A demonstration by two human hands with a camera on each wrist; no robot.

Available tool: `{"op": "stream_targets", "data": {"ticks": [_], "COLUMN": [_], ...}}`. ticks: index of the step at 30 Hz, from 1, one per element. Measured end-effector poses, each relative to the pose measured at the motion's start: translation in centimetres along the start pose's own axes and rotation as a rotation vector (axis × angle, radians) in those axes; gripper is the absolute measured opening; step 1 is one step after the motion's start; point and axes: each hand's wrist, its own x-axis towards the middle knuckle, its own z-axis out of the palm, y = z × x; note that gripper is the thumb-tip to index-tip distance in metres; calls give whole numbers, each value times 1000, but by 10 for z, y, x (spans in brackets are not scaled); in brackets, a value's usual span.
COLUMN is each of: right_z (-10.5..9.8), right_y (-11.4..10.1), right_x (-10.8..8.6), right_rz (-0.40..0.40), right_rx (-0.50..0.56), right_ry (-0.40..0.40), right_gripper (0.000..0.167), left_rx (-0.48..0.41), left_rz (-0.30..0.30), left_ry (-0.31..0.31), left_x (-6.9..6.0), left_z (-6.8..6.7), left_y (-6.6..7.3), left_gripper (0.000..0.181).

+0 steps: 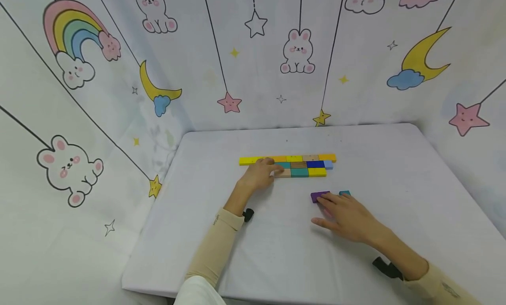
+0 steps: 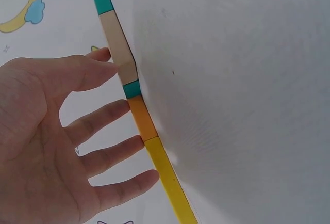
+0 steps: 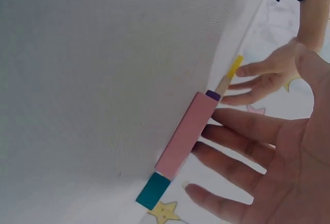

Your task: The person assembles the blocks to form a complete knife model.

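Observation:
Coloured flat blocks lie in three touching rows on the white table. The back row has a long yellow block (image 1: 248,161) at its left end. Across the left end of the rows, my left hand (image 1: 257,175) rests its spread fingers by a teal block (image 1: 283,165) and a beige block (image 1: 283,173). Nearer me, my right hand (image 1: 352,219) reaches over three loose blocks, its fingers extended. A purple block (image 1: 318,197) lies under its fingertips. The pink block (image 3: 188,133) is mostly hidden by this hand in the head view; a teal block (image 1: 345,193) shows beyond the fingers.
At the right end of the middle row a light blue block (image 1: 328,165) sticks out beside a dark blue one (image 1: 315,164). A printed cloth (image 1: 261,85) with rabbits, stars and moons hangs behind the table (image 1: 276,252) and along its sides.

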Motion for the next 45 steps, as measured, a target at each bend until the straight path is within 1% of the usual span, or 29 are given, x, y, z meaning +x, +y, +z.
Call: {"op": "stream_targets", "data": {"ticks": [4,11,18,24,29,33,35,41,45], "right_z": [-1,0,3,3,1,-1,-1,1,2], "right_y": [-3,-8,-10,-12,-15,-21,-23,-29,-34], "right_x": [4,8,7,10,18,28,33,48,56], "right_rz": [1,0,5,-4,-22,-33,-41,-78,-87], "right_rx": [19,11,-1,-17,-8,-9,-18,-44,-45], "right_ry": [-19,-52,-44,-21,-33,-65,-75,-67,-90], "right_gripper": [87,90,92,84,78,76,75,76,76], "left_rx": [0,-3,-15,-27,-25,-28,-28,-13,-11], "left_rz": [2,-10,-8,-11,-20,-17,-15,-12,-15], "left_ry": [-2,-10,-21,-13,-17,-8,-8,-12,-20], "left_x": [0,-1,0,-1,-2,-2,-2,2,2], "left_z": [1,0,-1,-1,-1,-1,-1,-1,2], "left_y": [0,-1,0,0,0,-1,-2,-2,-4], "left_gripper": [43,44,44,44,43,43,43,43,43]}}
